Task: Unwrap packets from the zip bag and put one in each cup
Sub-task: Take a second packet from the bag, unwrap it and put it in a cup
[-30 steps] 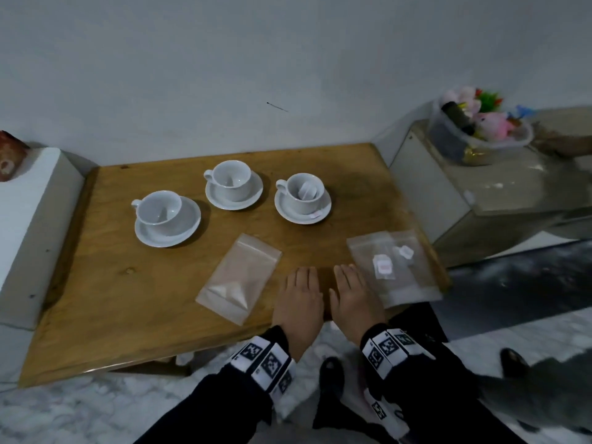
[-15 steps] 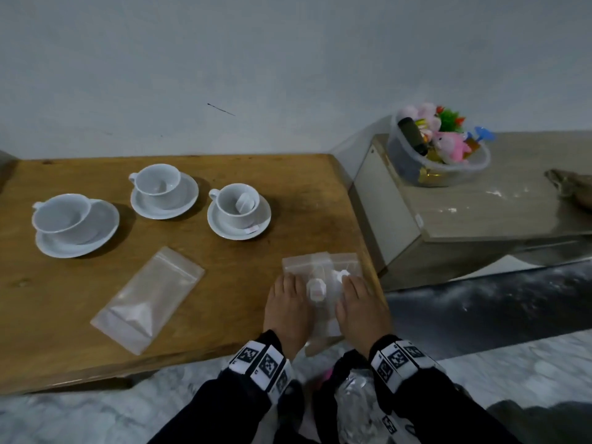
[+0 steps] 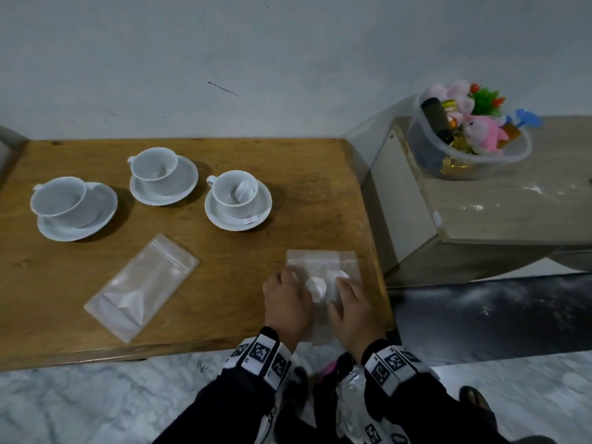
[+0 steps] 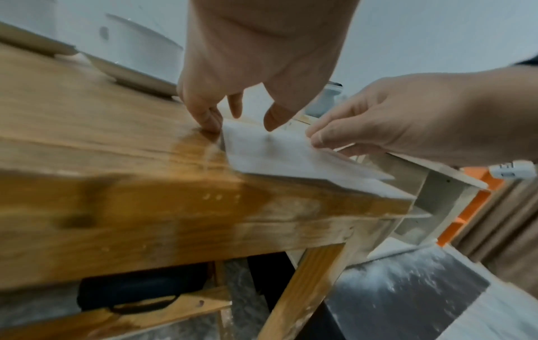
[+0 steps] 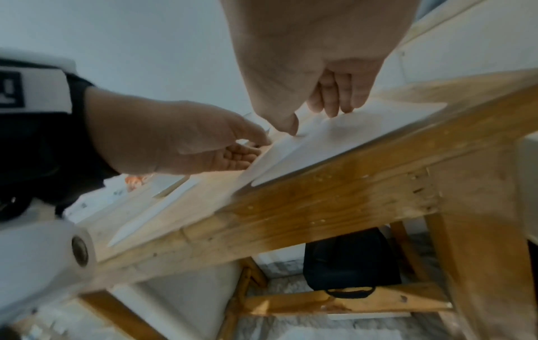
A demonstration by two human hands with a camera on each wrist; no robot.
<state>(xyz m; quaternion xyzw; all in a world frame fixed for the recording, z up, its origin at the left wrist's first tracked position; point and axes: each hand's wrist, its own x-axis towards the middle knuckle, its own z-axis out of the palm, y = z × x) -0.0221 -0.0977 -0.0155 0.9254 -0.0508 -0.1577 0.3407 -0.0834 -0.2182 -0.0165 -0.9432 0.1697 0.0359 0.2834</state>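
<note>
Your left hand [image 3: 288,299] and right hand [image 3: 350,304] sit side by side, palms down, fingers pointing away from you and curled at the tips. Black sleeves [image 3: 224,408] cover both forearms, with white marker-printed bands [image 3: 261,355] around your wrists.

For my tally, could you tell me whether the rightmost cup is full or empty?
Not empty: the rightmost cup holds one packet, leaning inside.

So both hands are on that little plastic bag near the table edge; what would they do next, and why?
Probably pull the zip bag open and draw out a packet: the left hand and right hand rest on it, and only the right cup holds one, while the middle cup and left cup look empty.
</note>
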